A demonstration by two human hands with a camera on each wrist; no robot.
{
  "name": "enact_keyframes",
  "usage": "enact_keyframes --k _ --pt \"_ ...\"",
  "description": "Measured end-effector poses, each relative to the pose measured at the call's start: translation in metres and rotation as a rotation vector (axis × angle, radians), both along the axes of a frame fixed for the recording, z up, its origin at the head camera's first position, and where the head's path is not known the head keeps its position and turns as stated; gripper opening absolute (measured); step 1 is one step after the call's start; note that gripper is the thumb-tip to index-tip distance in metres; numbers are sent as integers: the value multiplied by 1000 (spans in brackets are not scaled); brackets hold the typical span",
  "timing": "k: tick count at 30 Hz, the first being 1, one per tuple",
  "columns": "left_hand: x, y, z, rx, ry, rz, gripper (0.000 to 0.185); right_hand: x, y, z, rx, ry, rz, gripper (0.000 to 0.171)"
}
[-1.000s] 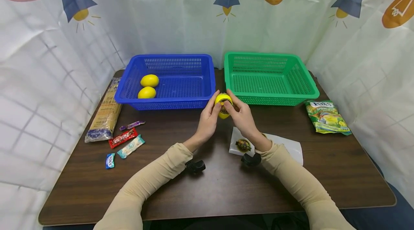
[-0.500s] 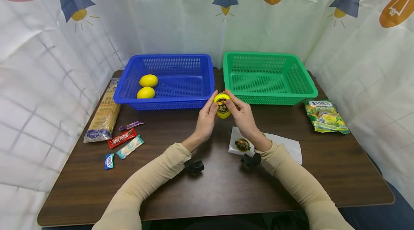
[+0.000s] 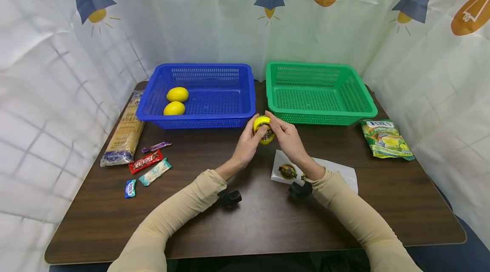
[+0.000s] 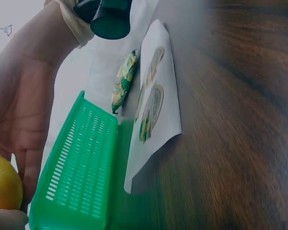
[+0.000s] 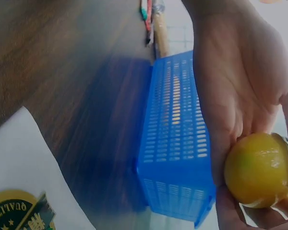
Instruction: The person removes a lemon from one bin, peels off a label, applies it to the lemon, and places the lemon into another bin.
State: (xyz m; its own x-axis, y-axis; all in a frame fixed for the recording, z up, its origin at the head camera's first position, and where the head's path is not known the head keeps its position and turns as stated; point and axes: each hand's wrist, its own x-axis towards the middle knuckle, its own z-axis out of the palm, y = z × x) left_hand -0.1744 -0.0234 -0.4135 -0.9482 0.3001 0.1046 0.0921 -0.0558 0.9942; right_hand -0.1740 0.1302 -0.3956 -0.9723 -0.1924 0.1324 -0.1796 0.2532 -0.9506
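Note:
A yellow lemon point(image 3: 262, 120) with a round dark label on its near side is held between both hands, above the table just in front of the baskets. My left hand point(image 3: 246, 145) grips its left side, the thumb lying across the label. On the other side my right hand point(image 3: 289, 141) holds it with curled fingers. The right wrist view shows the lemon point(image 5: 257, 170) against the right palm and fingers. Below the right forearm lies a white sticker sheet point(image 3: 279, 162) printed with round dark-and-gold labels; the forearm covers part of it.
A blue basket point(image 3: 206, 122) with two lemons point(image 3: 177, 94) stands behind the hands, next to a green basket point(image 3: 321, 118). Several small wrapped sweets point(image 3: 155, 172) and a long tan package point(image 3: 124, 131) lie at left. A green FOX'S bag point(image 3: 386, 138) lies at right.
Both hands have come slightly nearer with the lemon. The left thumb has moved across the label, while the right thumb has shifted to the lemon's right side.

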Motion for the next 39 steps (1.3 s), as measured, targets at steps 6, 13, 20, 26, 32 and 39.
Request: enact_keyframes --k 6,13,20,26,32,39 --pt "1 0 -7 -135 52 49 55 2 -4 -2 134 61 -70 47" --pt "0 0 -12 -207 139 62 46 2 -9 -10 192 166 -147 42" --pt "-3 1 -11 -264 208 85 39 0 -13 -12 233 244 -194 42" --pt "-5 1 -11 -306 223 102 37 -2 -14 -13 242 261 -223 41" --pt "-9 1 -8 -270 153 111 36 -4 -15 -8 232 263 -218 39" --pt "-13 0 -5 -75 17 47 35 -5 -9 -6 162 142 -177 43"
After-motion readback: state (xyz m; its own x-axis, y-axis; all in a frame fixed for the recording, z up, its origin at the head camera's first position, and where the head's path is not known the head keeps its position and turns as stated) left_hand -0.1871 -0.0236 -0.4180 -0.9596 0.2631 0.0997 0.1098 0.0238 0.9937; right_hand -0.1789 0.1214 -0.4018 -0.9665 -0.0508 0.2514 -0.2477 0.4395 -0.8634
